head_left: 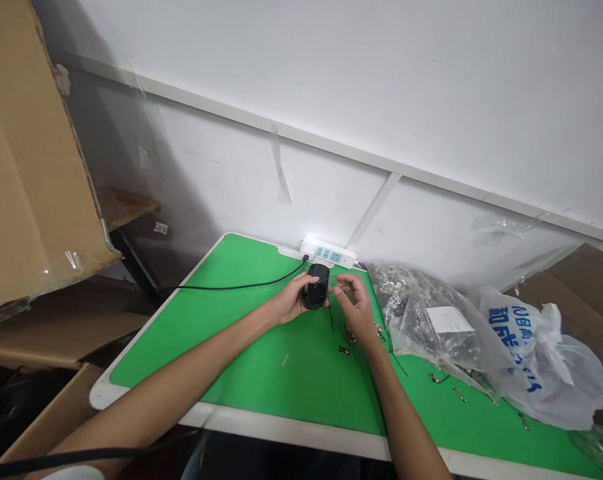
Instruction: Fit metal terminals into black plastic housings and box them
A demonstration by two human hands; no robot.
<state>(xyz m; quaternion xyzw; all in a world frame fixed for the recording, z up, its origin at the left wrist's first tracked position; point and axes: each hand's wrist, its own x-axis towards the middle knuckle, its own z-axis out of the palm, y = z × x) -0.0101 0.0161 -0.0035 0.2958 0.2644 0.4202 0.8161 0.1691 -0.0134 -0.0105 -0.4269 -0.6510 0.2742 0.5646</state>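
My left hand (pixel 294 300) is wrapped round a glossy black rounded device (pixel 315 287), held above the green tabletop near its back edge. Just right of it, my right hand (pixel 352 300) has thumb and fingers pinched together on what looks like a thin dark wire (pixel 334 276) by the device's upper side. Another thin dark strand (pixel 331 320) hangs below. Small metal parts (pixel 344 350) lie on the table near my right wrist, some of them partly hidden behind it. The exact kind of the device cannot be made out.
A white power strip (pixel 329 253) with a black cable (pixel 241 287) stands against the wall. To the right lie a clear bag of metal parts (pixel 421 320) and a white plastic bag (pixel 541 360). Several metal clips (pixel 459 393) are scattered in front. Cardboard boxes (pixel 36 160) stand left.
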